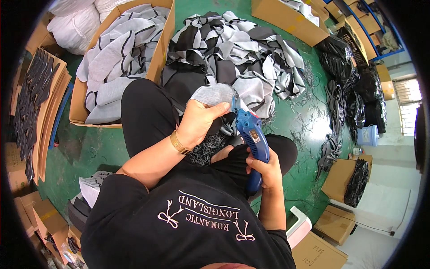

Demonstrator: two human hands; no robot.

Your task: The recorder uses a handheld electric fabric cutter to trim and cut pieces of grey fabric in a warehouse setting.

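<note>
Seated person, centre frame, trimming fabric over the lap. Left hand is closed, pinching a grey fabric piece at its edge, thumb on top, fingers curled under; a gold bracelet sits on that wrist. Right hand is wrapped tight around the lower handle of a blue electric cutter, whose nose points up toward the pinched edge, just right of the left fingers. The blade tip itself is too small to tell apart; it looks to meet the cloth right beside the left thumb.

Fabric piece sits centre frame, slightly above the middle, above the black trousers. A clump of dark thread offcuts lies in the lap below it.

Doing this well, as I judge it: keep the cloth taut between the pinch and the cutter nose so the edge feeds flat; keep the left thumb behind the blade line, it sits very close; hold the cutter steady, move the cloth; let scraps drop to the lap.

Around: pile of black, white and grey garments on the green floor, upper centre. Cardboard box of grey pieces upper left. More boxes lower right and upper right, black bundles at right.
</note>
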